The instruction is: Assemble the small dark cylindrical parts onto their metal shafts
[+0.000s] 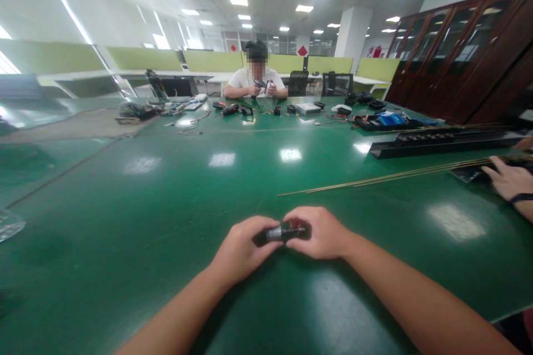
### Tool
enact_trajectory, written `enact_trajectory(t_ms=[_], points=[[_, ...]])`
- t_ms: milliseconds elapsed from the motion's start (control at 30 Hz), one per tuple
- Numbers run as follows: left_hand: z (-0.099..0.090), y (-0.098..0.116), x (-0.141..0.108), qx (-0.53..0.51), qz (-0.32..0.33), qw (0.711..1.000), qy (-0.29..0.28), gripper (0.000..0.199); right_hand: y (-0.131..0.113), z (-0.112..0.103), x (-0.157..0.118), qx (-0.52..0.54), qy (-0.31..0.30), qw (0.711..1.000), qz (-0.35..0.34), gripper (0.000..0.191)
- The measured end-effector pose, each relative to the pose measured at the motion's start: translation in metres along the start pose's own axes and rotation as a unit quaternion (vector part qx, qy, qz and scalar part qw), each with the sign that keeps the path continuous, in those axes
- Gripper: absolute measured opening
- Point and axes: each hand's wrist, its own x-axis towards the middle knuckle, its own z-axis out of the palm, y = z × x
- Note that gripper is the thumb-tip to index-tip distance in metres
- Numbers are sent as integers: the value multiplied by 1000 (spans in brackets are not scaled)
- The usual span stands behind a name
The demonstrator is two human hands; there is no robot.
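Observation:
Just above the green table (pixel 183 283), a small black-and-silver cylindrical part (pixel 273 234) lies sideways between my two hands. My left hand (pixel 245 247) is closed around its left end, thumb and fingers pressing on the silver section. Curled round the dark right end is my right hand (pixel 318 233), with its fingertips close to those of the left. A thin, metal-looking piece shows along that dark end inside the right hand. The part's exact kind is too small and blurred to make out, and both its ends are partly hidden by my fingers.
Thin brass-coloured rods (pixel 358 183) lie beyond my right hand. Another person's hand (pixel 510 177) rests on a dark part at the right, near a long black channel (pixel 416 147). Across the table sits a person (pixel 237 84) holding something, behind scattered tools (pixel 229 110).

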Motion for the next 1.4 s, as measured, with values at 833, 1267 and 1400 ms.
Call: enact_trajectory(t_ms=[833, 1267, 1400], points=[[-1, -5, 1, -14, -16, 1000, 7, 21, 4, 20, 6, -82, 2, 996, -34, 12], [-4, -8, 1, -8, -13, 1000, 4, 22, 3, 22, 7, -73, 1, 997, -25, 16], [-5, -6, 0, -4, -4, 1000, 12, 22, 1, 21, 6, -79, 2, 996, -27, 15]])
